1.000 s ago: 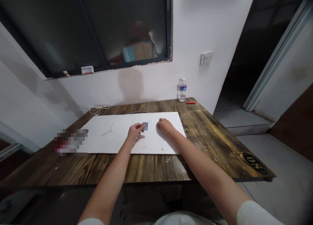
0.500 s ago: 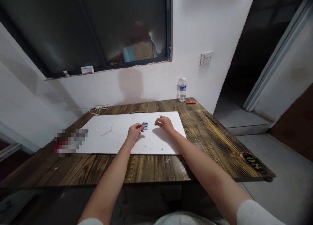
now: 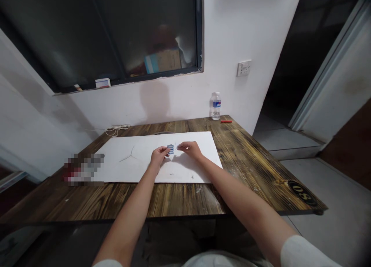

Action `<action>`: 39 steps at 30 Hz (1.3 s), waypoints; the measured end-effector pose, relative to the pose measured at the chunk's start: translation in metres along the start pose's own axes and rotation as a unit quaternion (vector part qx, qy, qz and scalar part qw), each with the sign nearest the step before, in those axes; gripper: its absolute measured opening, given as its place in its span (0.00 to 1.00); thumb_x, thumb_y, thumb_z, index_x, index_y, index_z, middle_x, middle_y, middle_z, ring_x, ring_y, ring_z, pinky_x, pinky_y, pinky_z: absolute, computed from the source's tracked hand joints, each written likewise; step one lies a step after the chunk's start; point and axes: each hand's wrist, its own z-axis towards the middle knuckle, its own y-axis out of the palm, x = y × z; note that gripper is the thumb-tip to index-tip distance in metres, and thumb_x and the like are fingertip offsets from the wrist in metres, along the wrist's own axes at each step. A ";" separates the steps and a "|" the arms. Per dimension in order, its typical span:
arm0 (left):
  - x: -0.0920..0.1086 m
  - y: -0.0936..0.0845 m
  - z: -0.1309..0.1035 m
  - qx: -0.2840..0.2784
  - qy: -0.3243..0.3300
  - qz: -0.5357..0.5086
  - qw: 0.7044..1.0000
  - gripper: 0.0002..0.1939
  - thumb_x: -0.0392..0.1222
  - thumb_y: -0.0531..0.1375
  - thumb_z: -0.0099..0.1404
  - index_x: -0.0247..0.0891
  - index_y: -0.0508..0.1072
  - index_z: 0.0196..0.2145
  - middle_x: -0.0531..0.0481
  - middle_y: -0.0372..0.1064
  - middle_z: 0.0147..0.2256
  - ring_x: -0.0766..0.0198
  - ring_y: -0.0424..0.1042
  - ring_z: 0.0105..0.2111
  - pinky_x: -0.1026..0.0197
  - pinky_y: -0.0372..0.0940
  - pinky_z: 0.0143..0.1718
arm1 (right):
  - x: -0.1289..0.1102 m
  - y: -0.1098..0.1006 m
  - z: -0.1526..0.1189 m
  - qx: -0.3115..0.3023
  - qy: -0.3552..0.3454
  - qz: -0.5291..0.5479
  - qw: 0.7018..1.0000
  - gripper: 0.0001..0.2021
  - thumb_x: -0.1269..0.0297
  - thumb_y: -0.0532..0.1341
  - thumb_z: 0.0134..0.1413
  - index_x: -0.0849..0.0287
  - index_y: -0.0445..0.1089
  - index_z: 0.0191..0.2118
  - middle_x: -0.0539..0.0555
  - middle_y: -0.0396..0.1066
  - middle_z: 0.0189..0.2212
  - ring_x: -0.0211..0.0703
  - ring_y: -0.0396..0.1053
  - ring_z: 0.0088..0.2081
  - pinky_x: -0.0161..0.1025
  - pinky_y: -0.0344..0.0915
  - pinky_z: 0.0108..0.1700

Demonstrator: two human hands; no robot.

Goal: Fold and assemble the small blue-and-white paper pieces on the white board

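Observation:
Between its thumb and fingers, my left hand (image 3: 159, 155) pinches a small flat blue piece with pale bars (image 3: 171, 149), held upright over a white board (image 3: 142, 170). My right hand (image 3: 191, 148) is just to the right of that piece, its thumb and fingertips pressed together. Something tiny and pale may be at those fingertips, too small to name. Thin dark lines, perhaps wires or marks (image 3: 129, 155), show on the board left of my hands.
The board lies on a dark-grained wooden table (image 3: 185, 205). A clear water bottle (image 3: 216, 108) and a red stick-like object (image 3: 226, 121) are at the back right. A coiled pale cord (image 3: 114, 130) lies back left. A blurred-out patch (image 3: 85, 168) covers the board's left end.
My right hand has moved left, close to the blue piece, and its fingers have closed into a pinch. My left hand still holds the piece in nearly the same place.

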 end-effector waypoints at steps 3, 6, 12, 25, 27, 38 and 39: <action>0.001 0.000 -0.001 0.001 0.000 -0.002 1.000 0.25 0.59 0.73 0.38 0.37 0.76 0.27 0.50 0.73 0.24 0.65 0.69 0.23 0.65 0.58 0.23 | -0.006 0.001 0.000 0.014 -0.013 -0.028 0.999 0.09 0.56 0.67 0.53 0.54 0.79 0.36 0.53 0.80 0.34 0.43 0.75 0.35 0.39 0.68 0.42; 0.001 0.000 -0.001 -0.001 0.002 -0.002 1.000 0.25 0.60 0.72 0.38 0.37 0.76 0.28 0.50 0.73 0.24 0.65 0.70 0.23 0.66 0.58 0.23 | -0.011 0.002 -0.001 -0.006 -0.019 -0.033 0.999 0.11 0.54 0.66 0.53 0.53 0.79 0.38 0.53 0.80 0.36 0.43 0.75 0.36 0.38 0.68 0.43; 0.002 0.000 0.000 -0.027 0.024 -0.013 0.999 0.25 0.60 0.72 0.40 0.37 0.75 0.27 0.51 0.72 0.22 0.65 0.70 0.22 0.65 0.58 0.24 | -0.011 0.006 -0.002 -0.008 -0.005 -0.009 1.000 0.09 0.57 0.65 0.54 0.56 0.78 0.33 0.53 0.79 0.33 0.42 0.74 0.34 0.36 0.67 0.40; -0.003 0.000 -0.001 -0.097 0.045 -0.008 0.994 0.23 0.58 0.73 0.42 0.38 0.76 0.27 0.49 0.74 0.24 0.64 0.70 0.23 0.63 0.60 0.25 | -0.002 0.016 0.000 -0.042 0.076 0.169 0.982 0.22 0.53 0.72 0.38 0.56 0.66 0.38 0.47 0.74 0.23 0.40 0.73 0.27 0.36 0.66 0.32; -0.002 0.000 -0.002 -0.106 0.050 -0.004 0.993 0.22 0.58 0.73 0.42 0.38 0.76 0.26 0.49 0.73 0.23 0.64 0.70 0.23 0.63 0.60 0.26 | -0.002 0.015 0.000 -0.059 0.082 0.177 0.979 0.20 0.54 0.71 0.38 0.58 0.69 0.37 0.48 0.74 0.24 0.40 0.72 0.27 0.36 0.66 0.33; -0.003 -0.002 0.003 0.036 0.082 -0.004 0.996 0.21 0.58 0.68 0.49 0.38 0.77 0.32 0.47 0.76 0.31 0.64 0.70 0.29 0.66 0.59 0.26 | 0.000 0.012 0.004 -0.001 0.119 0.150 0.981 0.16 0.50 0.68 0.40 0.59 0.68 0.24 0.49 0.70 0.20 0.39 0.67 0.26 0.36 0.62 0.31; -0.004 -0.005 0.005 0.079 0.091 -0.008 0.993 0.20 0.57 0.66 0.51 0.38 0.77 0.33 0.47 0.76 0.32 0.64 0.70 0.30 0.66 0.59 0.26 | 0.000 0.011 0.005 0.019 0.126 0.154 0.980 0.16 0.50 0.68 0.39 0.58 0.68 0.24 0.49 0.69 0.20 0.39 0.67 0.25 0.36 0.62 0.31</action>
